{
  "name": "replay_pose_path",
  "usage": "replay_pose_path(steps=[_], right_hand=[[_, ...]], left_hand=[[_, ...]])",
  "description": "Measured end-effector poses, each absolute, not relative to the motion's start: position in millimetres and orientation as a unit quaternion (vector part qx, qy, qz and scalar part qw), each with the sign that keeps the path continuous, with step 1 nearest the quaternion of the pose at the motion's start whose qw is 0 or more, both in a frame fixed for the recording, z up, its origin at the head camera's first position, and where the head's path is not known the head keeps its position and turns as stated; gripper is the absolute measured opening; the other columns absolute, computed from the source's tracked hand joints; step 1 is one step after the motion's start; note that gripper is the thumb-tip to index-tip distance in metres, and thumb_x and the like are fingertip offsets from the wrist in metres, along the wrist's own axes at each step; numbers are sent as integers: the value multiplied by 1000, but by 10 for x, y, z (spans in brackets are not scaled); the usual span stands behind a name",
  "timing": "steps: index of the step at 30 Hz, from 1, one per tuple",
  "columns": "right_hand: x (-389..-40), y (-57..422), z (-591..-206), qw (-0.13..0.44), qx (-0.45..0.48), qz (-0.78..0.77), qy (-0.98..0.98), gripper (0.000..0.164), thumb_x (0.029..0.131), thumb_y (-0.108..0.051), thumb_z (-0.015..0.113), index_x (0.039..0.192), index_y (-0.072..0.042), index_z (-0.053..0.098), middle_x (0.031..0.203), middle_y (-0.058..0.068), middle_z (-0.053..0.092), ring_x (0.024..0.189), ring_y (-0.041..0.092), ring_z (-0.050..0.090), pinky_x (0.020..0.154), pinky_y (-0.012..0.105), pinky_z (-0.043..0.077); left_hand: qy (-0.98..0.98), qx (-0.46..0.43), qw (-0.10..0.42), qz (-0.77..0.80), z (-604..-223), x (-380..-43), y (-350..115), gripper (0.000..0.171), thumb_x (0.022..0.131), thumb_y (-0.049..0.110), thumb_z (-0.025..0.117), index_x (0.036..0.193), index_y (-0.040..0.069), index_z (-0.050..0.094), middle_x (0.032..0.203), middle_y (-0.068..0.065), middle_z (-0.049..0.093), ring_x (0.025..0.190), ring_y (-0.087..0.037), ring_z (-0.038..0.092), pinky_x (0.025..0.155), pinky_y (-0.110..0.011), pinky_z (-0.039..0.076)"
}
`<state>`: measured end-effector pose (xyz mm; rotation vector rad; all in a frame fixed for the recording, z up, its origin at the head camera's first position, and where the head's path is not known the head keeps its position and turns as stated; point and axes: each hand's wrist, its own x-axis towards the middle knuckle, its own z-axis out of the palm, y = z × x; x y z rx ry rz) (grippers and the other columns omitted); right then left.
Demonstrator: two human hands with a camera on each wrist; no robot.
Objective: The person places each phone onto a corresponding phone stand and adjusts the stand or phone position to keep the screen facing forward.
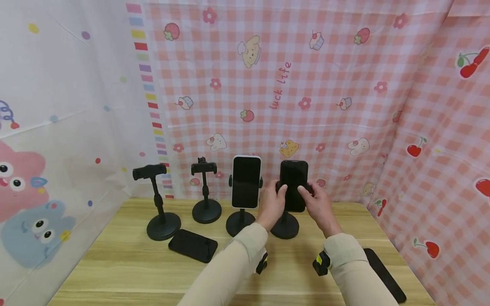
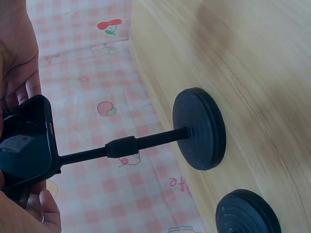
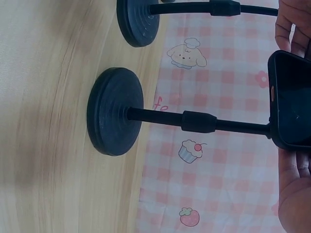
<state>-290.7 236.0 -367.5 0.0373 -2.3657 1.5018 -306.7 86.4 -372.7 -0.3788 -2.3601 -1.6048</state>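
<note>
A black smartphone (image 1: 294, 180) stands upright at the head of a black phone stand (image 1: 285, 226), held between both hands. My left hand (image 1: 272, 205) grips its left side, with the thumb across the screen edge. On the opposite side my right hand (image 1: 319, 208) does the same, its thumb also on the front. Fingers of both hands curl behind, where the holder's clamp is mostly hidden. In the left wrist view the phone (image 2: 29, 145) sits at the end of the stand's thin pole (image 2: 121, 147). The right wrist view shows its lower end (image 3: 291, 107) above the round base (image 3: 115, 111).
Just left, a white-framed phone (image 1: 246, 182) is mounted on another stand. Two stands without phones, one near (image 1: 163, 225) and one farther back (image 1: 206, 210), are at the left. A black phone (image 1: 193, 245) lies on the wooden table (image 1: 126, 263); another dark flat phone-like object (image 1: 384, 275) lies by the right forearm.
</note>
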Motion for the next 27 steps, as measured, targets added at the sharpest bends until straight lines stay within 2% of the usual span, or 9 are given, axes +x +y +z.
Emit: replay_pose_path(steps=[9, 17, 27], right_hand=[[-2897, 2358, -3659, 169, 9, 521, -837, 42, 102, -34, 56, 127, -1, 58, 108, 20, 61, 89, 27, 56, 74, 27, 48], [-2870, 2382, -3676, 155, -2, 537, -829, 44, 102, -35, 56, 132, -3, 57, 118, 19, 61, 98, 28, 59, 84, 30, 52], [-2845, 2360, -3670, 163, 14, 529, -832, 39, 103, -30, 55, 129, -2, 59, 116, 18, 61, 97, 27, 60, 76, 24, 49]], left_hand=[[-811, -128, 137, -555, -3703, -3035, 863, 33, 105, 27, 52, 126, 3, 58, 114, -11, 66, 96, -22, 63, 88, -41, 53], [-808, -136, 149, -553, -3730, -3012, 883, 33, 104, 26, 53, 126, 3, 59, 114, -12, 66, 98, -24, 63, 90, -41, 52], [-799, -136, 150, -566, -3762, -2997, 874, 34, 104, 25, 53, 130, 3, 57, 119, -13, 65, 102, -25, 63, 91, -42, 51]])
